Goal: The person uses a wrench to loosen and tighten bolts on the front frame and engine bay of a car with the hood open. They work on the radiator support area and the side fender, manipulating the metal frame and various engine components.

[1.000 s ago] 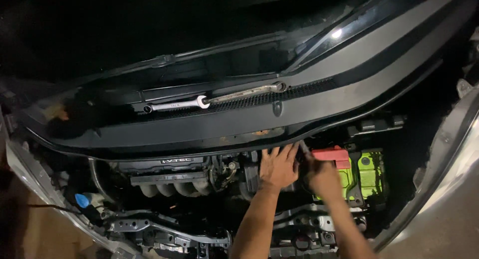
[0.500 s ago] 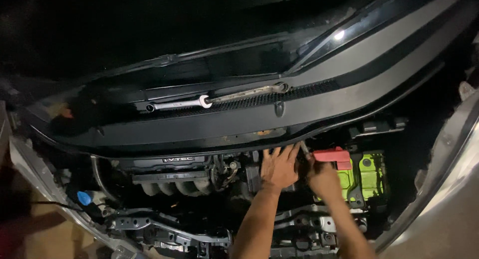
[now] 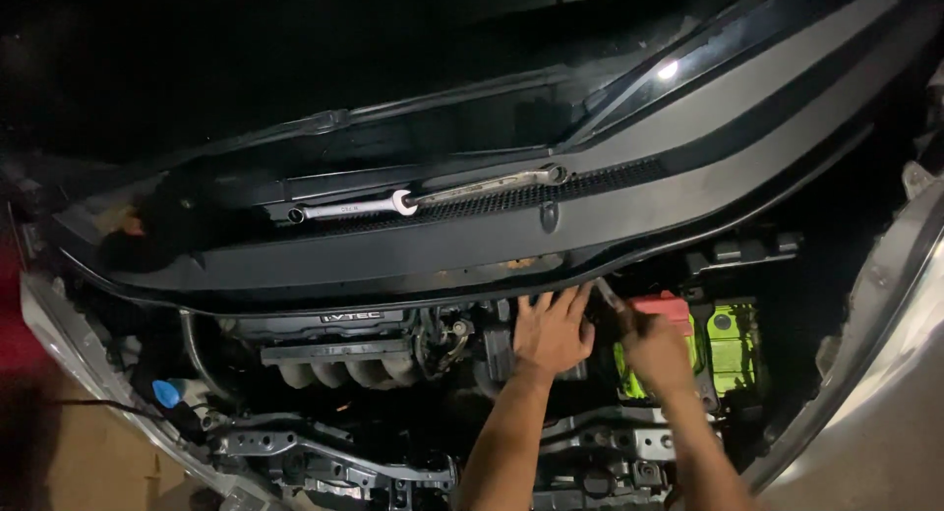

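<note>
Engine bay, hood up, dark; only the middle is lit.

Far left edge of the bay: a small blue cap [image 3: 165,393] low down, round, plastic. Right of it the engine cover [image 3: 339,336], black, with a small pale lettered badge on top, and a row of pale intake runners [image 3: 339,373] beneath.

Up on the cowl [image 3: 472,238], along its back edge: two wrenches [image 3: 418,201] lying end to end, chrome, flat on the grille, well apart from both hands.

Centre: left hand [image 3: 554,332] is spread flat, fingers fanned upward, pressing on dark parts just under the cowl lip. It holds nothing; what lies beneath the palm is hidden.

Just right: right hand [image 3: 657,352] is curled closed around a slim metal tool [image 3: 610,300]. Only the upper shaft shows, slanting up-left toward the cowl lip; the tip is too small to tell. Judgement: steel, stiff, light, thin enough to turn in a greasy hand, so best taken low on the shaft or handle, as it is here.

Under and right of that hand: battery [image 3: 733,349] near the bay's right edge, box-shaped, wrapped in bright yellow-green, with dark printed patches on its face. A red cover [image 3: 667,304] caps the terminal at its upper left. Judgement: the battery is heavy and rigid; the red cover is thin plastic and likely snaps off easily.
</note>
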